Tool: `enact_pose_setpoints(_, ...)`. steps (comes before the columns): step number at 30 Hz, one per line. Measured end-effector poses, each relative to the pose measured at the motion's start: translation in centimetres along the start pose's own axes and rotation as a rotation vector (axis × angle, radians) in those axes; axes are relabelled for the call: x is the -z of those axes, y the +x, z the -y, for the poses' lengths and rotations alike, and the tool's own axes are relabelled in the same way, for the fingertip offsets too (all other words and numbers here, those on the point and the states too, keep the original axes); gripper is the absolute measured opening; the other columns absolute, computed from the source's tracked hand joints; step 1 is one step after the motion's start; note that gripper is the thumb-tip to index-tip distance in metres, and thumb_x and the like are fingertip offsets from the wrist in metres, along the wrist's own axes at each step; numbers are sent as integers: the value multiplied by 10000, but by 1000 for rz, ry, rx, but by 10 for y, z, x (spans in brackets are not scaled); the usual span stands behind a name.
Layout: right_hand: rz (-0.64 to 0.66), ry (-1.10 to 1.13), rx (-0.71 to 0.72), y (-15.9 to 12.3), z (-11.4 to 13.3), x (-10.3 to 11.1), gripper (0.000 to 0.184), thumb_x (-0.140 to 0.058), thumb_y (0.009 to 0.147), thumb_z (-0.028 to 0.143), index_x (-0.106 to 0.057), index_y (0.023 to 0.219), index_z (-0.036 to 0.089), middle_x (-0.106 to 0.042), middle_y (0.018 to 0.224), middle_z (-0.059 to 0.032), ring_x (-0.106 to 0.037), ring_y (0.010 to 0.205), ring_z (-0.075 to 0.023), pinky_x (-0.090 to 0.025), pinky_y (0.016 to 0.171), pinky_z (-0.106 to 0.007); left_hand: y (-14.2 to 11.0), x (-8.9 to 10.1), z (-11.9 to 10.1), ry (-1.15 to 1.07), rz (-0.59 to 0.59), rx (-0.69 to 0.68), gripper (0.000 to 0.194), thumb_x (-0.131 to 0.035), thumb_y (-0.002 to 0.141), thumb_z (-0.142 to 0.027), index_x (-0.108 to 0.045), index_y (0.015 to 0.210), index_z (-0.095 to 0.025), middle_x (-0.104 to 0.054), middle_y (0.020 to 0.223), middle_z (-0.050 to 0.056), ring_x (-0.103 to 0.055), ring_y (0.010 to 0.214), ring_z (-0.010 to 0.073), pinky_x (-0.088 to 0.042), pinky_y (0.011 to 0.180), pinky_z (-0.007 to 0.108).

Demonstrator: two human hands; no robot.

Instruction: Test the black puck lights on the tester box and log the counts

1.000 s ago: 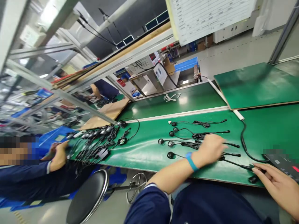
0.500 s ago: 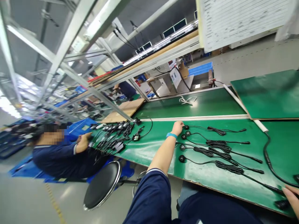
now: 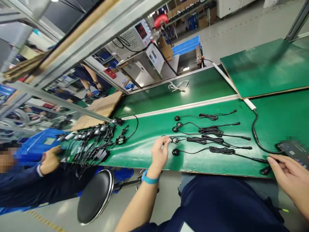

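Several black cables, each tied in a bundle with a small round black head at its left end, lie in rows on the green bench. My left hand (image 3: pixel 160 151), with a blue wristband, is closed in a pinch beside one round head (image 3: pixel 175 140); a tiny white bit shows at its fingertips, too small to name. Nearest me lies another round head (image 3: pixel 175 151), whose cable bundle (image 3: pixel 221 150) runs right to a thin connector (image 3: pixel 262 159). My right hand (image 3: pixel 289 177) pinches this connector's end. Below it lies a loose black plug (image 3: pixel 265 170).
A black box with a screen (image 3: pixel 293 149) lies at the right, wired to a cable. A raised green board (image 3: pixel 265 71) stands behind. To the left are piled cables (image 3: pixel 96 141), a round stool (image 3: pixel 96 197) and a co-worker's hand (image 3: pixel 50 159). White strips (image 3: pixel 178 86) lie behind.
My left hand has come down towards me from the farthest round head to one nearer the front. The view has turned right and down, showing more of my right hand and the box.
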State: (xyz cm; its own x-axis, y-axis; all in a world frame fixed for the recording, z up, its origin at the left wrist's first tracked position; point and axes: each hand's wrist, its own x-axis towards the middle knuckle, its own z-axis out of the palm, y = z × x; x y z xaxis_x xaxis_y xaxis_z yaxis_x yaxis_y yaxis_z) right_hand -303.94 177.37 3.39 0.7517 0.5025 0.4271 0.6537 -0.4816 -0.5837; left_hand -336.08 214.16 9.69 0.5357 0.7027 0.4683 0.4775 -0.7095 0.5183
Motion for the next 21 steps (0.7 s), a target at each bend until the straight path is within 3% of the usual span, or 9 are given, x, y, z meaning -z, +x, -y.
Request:
enact_pose_setpoints(3,9,21,3,-1,-4,-2,217,-646,890,444,-724,944,250,-756,871,-46,-657,646,-177,-542,702,-330,-52,4,-11,47,4,-55,112,-573,968,-217,-681,943,-202,-751,1021,74,-693,1007,192,-544,927,386)
enact_pose_setpoints(6,19,35,24,-5,-11,-5,183,-672,888,394,-733,964,239,-760,902,-46,-653,653,-160,-531,683,-303,-75,-8,-8,66,19,-86,131,-553,974,-189,-681,999,-202,-748,1113,109,-689,1085,211,-541,977,433)
enact_pose_setpoints(11,26,58,28,-6,-11,-4,150,-698,881,316,-747,974,210,-763,910,-52,-643,653,-136,-528,672,-264,-69,-23,8,39,76,8,136,-536,991,-246,-659,1005,-192,-742,1174,127,-702,1105,215,-550,982,425)
enact_pose_setpoints(17,29,85,-34,-4,-2,-1,200,-662,913,379,-738,950,198,-752,901,-55,-621,645,-132,-531,682,-277,-54,-20,12,-73,168,203,213,-564,973,-389,-659,936,-202,-754,1121,108,-703,1086,228,-542,978,419)
enact_pose_setpoints(21,2,88,-54,-4,2,1,211,-658,915,416,-739,952,224,-747,898,-38,-621,659,-153,-522,709,-318,-57,-20,11,-206,162,386,271,-602,945,-448,-660,924,-184,-759,1059,106,-715,965,216,-568,861,359)
